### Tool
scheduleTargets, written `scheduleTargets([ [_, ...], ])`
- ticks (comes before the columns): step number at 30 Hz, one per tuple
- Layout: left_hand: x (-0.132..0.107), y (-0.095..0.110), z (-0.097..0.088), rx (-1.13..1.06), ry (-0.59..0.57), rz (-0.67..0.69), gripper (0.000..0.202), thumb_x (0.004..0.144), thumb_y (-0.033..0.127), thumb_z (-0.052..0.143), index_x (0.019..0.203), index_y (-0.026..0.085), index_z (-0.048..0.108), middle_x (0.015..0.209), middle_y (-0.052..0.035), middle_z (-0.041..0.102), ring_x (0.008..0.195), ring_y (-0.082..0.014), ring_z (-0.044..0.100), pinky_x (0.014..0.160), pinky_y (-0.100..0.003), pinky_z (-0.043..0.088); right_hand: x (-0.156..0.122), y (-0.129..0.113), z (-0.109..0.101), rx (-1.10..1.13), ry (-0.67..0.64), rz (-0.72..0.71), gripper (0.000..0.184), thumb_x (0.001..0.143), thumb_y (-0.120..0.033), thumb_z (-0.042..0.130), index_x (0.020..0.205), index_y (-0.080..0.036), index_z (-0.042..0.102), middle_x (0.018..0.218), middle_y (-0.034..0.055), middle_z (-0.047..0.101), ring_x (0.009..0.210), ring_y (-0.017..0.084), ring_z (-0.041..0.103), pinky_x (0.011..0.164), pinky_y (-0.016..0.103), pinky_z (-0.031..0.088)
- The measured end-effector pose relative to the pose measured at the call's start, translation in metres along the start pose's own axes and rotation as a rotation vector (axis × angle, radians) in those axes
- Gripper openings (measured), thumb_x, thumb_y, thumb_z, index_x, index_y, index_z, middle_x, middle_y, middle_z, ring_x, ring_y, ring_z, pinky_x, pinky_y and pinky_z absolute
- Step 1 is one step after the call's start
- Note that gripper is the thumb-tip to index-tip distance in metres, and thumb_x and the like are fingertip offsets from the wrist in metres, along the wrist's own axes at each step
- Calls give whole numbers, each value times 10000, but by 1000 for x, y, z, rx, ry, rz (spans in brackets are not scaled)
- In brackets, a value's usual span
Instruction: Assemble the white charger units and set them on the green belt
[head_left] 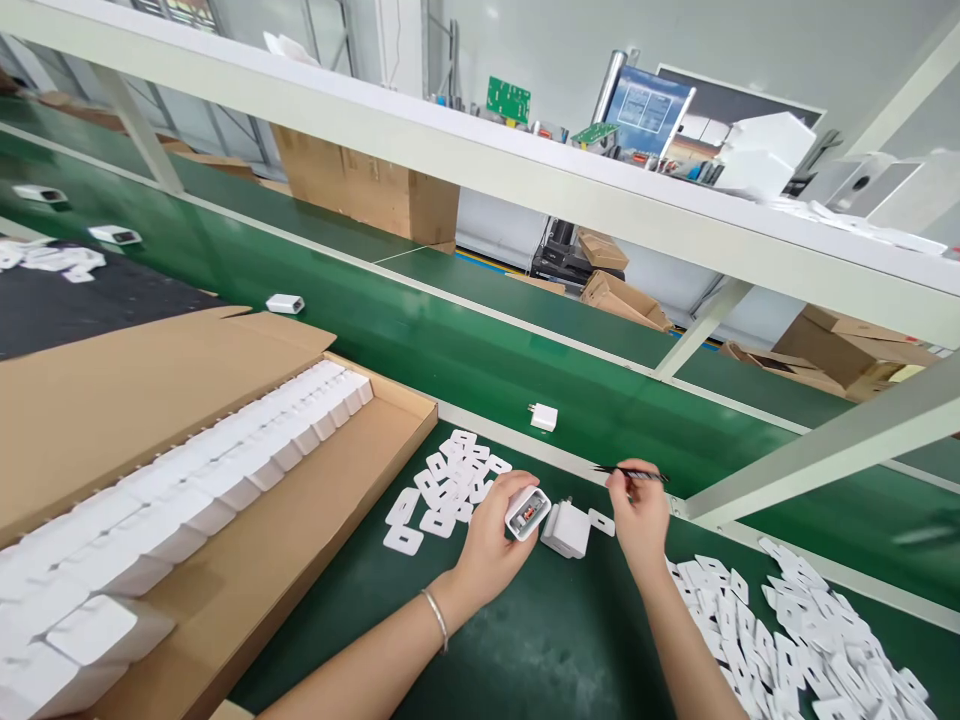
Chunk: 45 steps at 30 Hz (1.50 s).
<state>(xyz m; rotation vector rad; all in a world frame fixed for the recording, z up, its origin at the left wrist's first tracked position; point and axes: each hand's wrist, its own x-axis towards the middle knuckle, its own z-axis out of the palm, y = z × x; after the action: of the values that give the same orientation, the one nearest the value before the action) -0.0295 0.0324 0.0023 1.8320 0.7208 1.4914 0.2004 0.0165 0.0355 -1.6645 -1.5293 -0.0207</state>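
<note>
A white charger [527, 513] is held in the left hand [491, 535], above the tabletop [555, 630] near its far edge, open end showing, parts visible inside! Black tweezers [616, 469] are gripped in the right hand [641, 515], tip pointed left by that same edge. Between the hands, a second charger [568, 530] and a loose plate [601, 522] are seen. Beyond the far edge, another charger [545, 417] is carried by the green belt [450, 350].
</note>
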Motion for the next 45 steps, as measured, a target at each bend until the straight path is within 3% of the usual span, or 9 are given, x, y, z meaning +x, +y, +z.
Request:
scheduleTargets([
  [2,-2,1,2,48,-31,4,562,858,14,532,1366,253,523,1272,-113,629,1199,-260,659,959,-392,584,-27,-23,-6,129,68,47,173,1093,-345,356,1135,-244,490,780,-13,601,654,167,645,643,322,572],
  [5,-5,5,4,83,-74,39,605,882,9,503,1424,277,524,1282,-112,612,1174,-253,667,918,-370,600,-63,-60,-12,697,82,148,87,1056,-346,535,1066,-267,571,861,-6,615,704,153,636,728,377,615],
  [8,-8,9,7,82,-105,104,615,927,28,497,1475,308,507,1259,-107,601,1142,-237,672,905,-357,604,-85,-83,-13,876,103,164,57,1045,-316,576,1034,-275,614,907,4,616,720,145,628,716,359,613],
  [11,-11,11,8,89,-133,123,641,936,31,503,1506,324,498,1247,-103,595,1131,-229,670,893,-339,603,-94,-89,-12,880,112,129,51,1045,-293,579,1039,-271,624,890,10,607,724,143,613,678,306,581],
  [15,-16,12,10,116,-181,99,657,935,32,511,1521,327,495,1252,-101,595,1135,-230,671,890,-327,601,-101,-86,-8,876,125,61,73,1057,-274,546,1057,-267,618,815,-3,559,727,155,571,733,339,568],
  [23,-18,14,8,208,-189,117,609,969,70,540,1516,337,500,1245,-109,589,1084,-232,682,817,-306,603,-103,-88,-3,814,177,10,96,1071,-257,499,1065,-267,594,791,-8,525,733,165,537,677,309,511],
  [45,-18,16,6,238,-194,150,615,983,86,518,1540,344,478,1248,-120,584,1118,-247,671,828,-323,611,-103,-88,-1,787,185,32,95,1067,-277,506,1030,-269,592,802,-7,519,728,166,545,656,309,516],
])
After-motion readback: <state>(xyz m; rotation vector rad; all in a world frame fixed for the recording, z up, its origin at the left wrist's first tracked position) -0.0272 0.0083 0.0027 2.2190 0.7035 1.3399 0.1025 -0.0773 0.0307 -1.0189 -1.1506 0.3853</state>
